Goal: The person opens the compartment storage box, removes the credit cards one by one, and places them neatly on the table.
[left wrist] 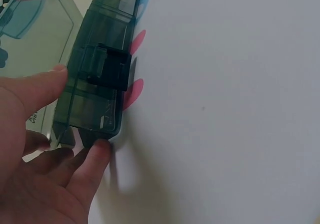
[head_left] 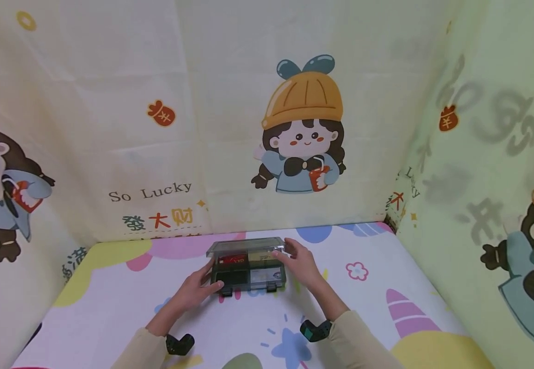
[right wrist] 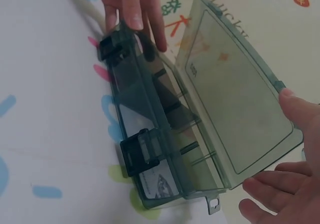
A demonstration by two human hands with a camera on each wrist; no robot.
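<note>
A translucent dark-green plastic compartment case (head_left: pixel 250 288) lies on the table with its hinged lid (head_left: pixel 243 248) raised at the back. Cards show in its compartments: a red card (head_left: pixel 232 260) marked VIP, a tan card (head_left: pixel 259 256) and a pale card (head_left: pixel 267 275). My left hand (head_left: pixel 196 290) holds the case's left end, thumb at the rim and fingers around the end wall. At the other side, my right hand (head_left: pixel 301 261) grips the lid's right edge, its thumb on the corner in the right wrist view. Two black latches (right wrist: pixel 140 151) hang along the front.
A white tablecloth (head_left: pixel 340 302) with colourful printed shapes covers the table. Printed fabric walls (head_left: pixel 230 154) stand close behind the case and on both sides. Each wrist carries a small black device (head_left: pixel 315 331), near the beige sleeves (head_left: pixel 359 341).
</note>
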